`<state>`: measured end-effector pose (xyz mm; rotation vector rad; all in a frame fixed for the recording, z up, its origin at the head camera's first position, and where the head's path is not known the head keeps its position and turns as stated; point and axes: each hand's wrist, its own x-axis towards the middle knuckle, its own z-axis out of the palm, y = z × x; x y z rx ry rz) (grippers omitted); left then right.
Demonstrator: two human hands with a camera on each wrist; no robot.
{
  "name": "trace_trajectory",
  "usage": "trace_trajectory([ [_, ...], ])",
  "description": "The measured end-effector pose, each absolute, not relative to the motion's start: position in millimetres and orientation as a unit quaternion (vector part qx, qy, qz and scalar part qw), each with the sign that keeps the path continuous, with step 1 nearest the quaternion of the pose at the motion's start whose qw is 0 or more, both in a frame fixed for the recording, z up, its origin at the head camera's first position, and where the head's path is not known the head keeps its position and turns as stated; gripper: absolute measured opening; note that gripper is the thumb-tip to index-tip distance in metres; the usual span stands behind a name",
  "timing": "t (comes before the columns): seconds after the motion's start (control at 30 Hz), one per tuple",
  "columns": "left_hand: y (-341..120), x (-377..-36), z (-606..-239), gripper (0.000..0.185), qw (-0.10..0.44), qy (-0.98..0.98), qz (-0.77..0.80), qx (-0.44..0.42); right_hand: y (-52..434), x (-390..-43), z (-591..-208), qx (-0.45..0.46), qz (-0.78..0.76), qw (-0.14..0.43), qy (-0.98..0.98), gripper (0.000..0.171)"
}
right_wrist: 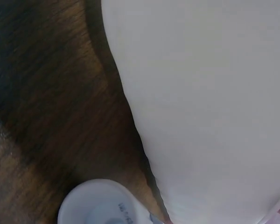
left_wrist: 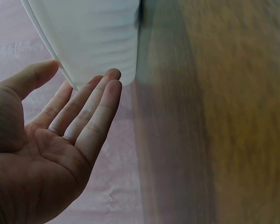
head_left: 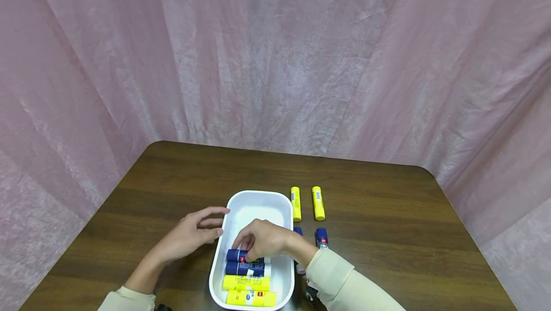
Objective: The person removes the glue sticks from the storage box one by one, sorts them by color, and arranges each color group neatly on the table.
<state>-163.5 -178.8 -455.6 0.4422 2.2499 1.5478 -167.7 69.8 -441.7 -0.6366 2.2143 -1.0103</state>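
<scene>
I see my right hand (head_left: pixel 262 240) pinching a blue glue stick (head_left: pixel 239 255) low in the white tray (head_left: pixel 258 198); my left hand (head_left: pixel 189 234), fingers loose, touches the tray's side; a bump might slide the tray and roll the stick crooked.

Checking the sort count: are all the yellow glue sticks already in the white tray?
No: two yellow glue sticks lie on the table beside the white tray; two more lie inside.

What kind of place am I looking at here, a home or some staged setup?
Probably a staged recording setup, not a lived-in room: pink fabric backdrop hangs round a brown wooden table that holds only a white tray and glue sticks.
</scene>
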Motion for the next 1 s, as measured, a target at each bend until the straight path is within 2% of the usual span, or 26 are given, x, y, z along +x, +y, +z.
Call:
trace_trajectory([
  [0.5,-179,-163,-455,0.050,0.188,0.799,0.549,0.156,75,-171,-433,-0.239,-0.394,0.290,0.839,0.030],
  [1.0,-178,-164,-454,0.049,0.187,0.799,0.551,0.154,92,-184,-404,-0.235,-0.443,0.253,0.827,0.032],
])
